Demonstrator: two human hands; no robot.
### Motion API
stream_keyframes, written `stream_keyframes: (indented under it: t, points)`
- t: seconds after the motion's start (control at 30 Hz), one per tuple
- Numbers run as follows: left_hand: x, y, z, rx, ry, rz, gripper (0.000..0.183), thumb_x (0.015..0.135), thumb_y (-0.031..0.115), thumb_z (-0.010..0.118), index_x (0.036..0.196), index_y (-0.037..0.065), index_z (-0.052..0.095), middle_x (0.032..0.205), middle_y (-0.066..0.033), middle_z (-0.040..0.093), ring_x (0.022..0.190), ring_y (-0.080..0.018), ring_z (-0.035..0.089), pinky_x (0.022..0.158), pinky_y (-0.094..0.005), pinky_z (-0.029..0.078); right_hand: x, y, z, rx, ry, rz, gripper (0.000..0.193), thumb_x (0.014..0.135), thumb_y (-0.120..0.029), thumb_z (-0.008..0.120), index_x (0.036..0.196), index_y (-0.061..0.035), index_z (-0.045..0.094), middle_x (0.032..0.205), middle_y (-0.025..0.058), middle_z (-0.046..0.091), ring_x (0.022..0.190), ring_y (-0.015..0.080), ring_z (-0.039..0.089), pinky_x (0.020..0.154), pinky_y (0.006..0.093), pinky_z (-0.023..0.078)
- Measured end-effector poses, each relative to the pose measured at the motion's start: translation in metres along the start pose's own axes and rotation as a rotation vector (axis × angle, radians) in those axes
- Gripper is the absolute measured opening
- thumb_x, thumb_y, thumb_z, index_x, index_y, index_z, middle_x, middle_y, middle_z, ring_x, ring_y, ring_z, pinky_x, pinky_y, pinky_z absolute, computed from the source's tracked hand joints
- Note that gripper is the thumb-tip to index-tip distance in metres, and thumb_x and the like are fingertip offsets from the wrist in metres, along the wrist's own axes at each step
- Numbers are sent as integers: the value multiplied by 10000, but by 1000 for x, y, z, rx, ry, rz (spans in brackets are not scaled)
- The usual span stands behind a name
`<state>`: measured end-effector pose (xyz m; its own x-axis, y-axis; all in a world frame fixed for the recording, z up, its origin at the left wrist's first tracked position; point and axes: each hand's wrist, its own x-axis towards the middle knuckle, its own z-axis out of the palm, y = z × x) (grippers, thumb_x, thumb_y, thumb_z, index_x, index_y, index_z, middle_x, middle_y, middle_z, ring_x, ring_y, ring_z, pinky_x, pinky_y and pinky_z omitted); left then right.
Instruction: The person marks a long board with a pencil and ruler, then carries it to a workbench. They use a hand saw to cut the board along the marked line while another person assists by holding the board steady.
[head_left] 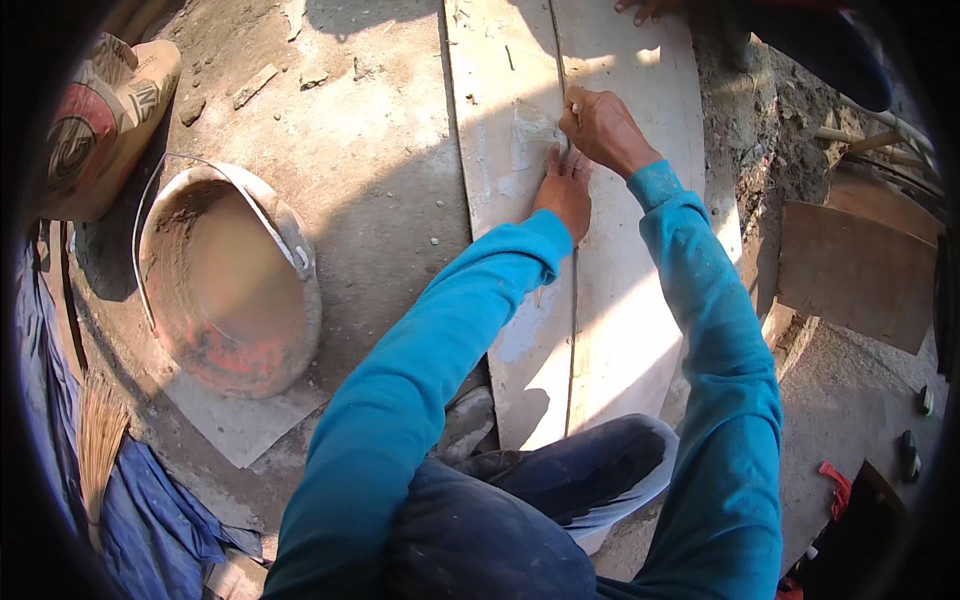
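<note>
Head view: pale boards (615,265), seam between, run from upper centre to lower centre of the frame. We'd flag shifting: weak pressure from the left hand (565,200), or a nudge from another person's hand (645,10) at the top edge, might move them. Left fingers sit close to the right hand (607,128), so a slip could catch them. Pose: left palm-down, fingers extended on wood; right just above, fingers curled round a small pale item (575,107), kind unclear to us.

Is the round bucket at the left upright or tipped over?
Upright: the bucket shows its open mouth facing up toward the head camera.
</note>
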<state>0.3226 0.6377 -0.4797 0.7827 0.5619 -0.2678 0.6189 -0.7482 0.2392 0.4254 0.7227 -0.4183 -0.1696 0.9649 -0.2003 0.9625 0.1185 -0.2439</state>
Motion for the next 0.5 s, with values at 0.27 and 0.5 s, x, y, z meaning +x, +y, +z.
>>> stream_keyframes:
  t: [0.27,0.5]
  points:
    - [-28,30,-11,52,-97,134,664,1006,519,411,1434,20,503,1628,-157,238,1517,-346,134,1223,-544,71,8,9,-13,68,150,29,148,853,-135,578,867,8,610,791,275,649,758,476,627,722,530,509]
    - [-59,44,7,141,-121,175,683,1009,535,391,1445,18,488,1628,-165,236,1518,-360,126,1221,-556,67,-40,-7,2,118,132,62,89,855,-100,599,846,-12,599,729,244,647,708,456,635,687,510,517]
